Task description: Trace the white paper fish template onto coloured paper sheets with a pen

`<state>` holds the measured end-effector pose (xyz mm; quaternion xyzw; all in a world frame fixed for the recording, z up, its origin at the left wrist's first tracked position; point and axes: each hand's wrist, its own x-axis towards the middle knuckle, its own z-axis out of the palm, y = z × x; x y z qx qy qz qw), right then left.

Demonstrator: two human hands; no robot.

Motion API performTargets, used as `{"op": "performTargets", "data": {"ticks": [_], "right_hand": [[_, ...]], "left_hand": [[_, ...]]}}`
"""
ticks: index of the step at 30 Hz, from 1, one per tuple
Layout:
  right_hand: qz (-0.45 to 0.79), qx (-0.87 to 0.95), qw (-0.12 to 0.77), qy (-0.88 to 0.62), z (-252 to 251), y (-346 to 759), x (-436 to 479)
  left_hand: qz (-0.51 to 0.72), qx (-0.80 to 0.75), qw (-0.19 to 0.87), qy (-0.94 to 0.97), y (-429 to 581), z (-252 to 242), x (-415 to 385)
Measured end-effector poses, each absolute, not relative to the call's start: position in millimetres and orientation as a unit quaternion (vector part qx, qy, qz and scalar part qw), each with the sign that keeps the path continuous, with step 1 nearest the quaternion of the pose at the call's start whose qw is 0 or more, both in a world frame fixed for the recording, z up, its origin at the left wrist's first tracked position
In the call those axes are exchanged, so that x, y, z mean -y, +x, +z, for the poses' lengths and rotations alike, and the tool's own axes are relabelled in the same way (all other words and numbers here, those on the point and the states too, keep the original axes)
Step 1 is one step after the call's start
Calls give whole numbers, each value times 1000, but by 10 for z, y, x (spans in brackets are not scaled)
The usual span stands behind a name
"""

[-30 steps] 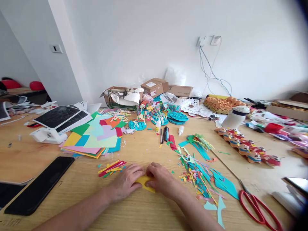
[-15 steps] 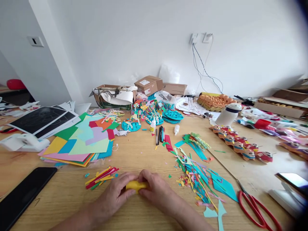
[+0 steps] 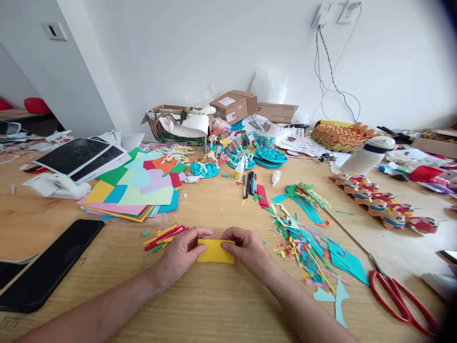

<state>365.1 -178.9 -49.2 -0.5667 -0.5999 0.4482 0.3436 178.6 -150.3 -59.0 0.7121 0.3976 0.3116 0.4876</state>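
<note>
A small yellow paper rectangle (image 3: 215, 251) is stretched flat between my two hands, low over the wooden table. My left hand (image 3: 182, 252) pinches its left end between thumb and fingers. At the opposite end, my right hand (image 3: 247, 247) pinches it the same way. Just beyond my left hand lies a bundle of red, yellow and green paper strips (image 3: 164, 237), partly hidden by that hand. To the right of my right hand spreads a heap of paper scraps (image 3: 303, 247) in many colours.
Red-handled scissors (image 3: 396, 295) lie at the right, a black phone (image 3: 53, 262) at the left. Stacked coloured paper (image 3: 130, 195) sits behind the phone. Markers (image 3: 251, 185) and a glue bottle (image 3: 238, 169) are mid-table. Painted egg-carton figures (image 3: 385, 202) stand farther right, near a white cup (image 3: 367, 155).
The yellow paper, curled between my fingers before, is now spread out flat. My hands have moved apart. The view has tilted down and shifted left.
</note>
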Motion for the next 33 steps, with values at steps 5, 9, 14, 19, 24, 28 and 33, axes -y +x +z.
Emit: {"op": "performTargets", "data": {"ticks": [5,9,14,19,24,28,33], "right_hand": [[371,646,354,-566,-473,3674,1786],[206,759,382,-486,-358,3705,1860],[120,831,269,-472,-324,3765,2051],[145,858,152,-470,-356,3836,2214],[116,841,164,-502,-345,3835,2221],[134,839,116,-514,-404,3789,2171],[135,849,94,-503,-384,3807,2136]], "left_hand": [[323,-392,438,742,1772,-554,1500],[339,-332,271,838,1719,-488,1512],[339,-278,182,880,1653,-454,1524],[258,-218,201,919,1652,-508,1518],[149,-201,165,954,1723,-547,1575],[129,-196,142,962,1752,-531,1645],[95,-217,133,962,1729,-235,1751]]}}
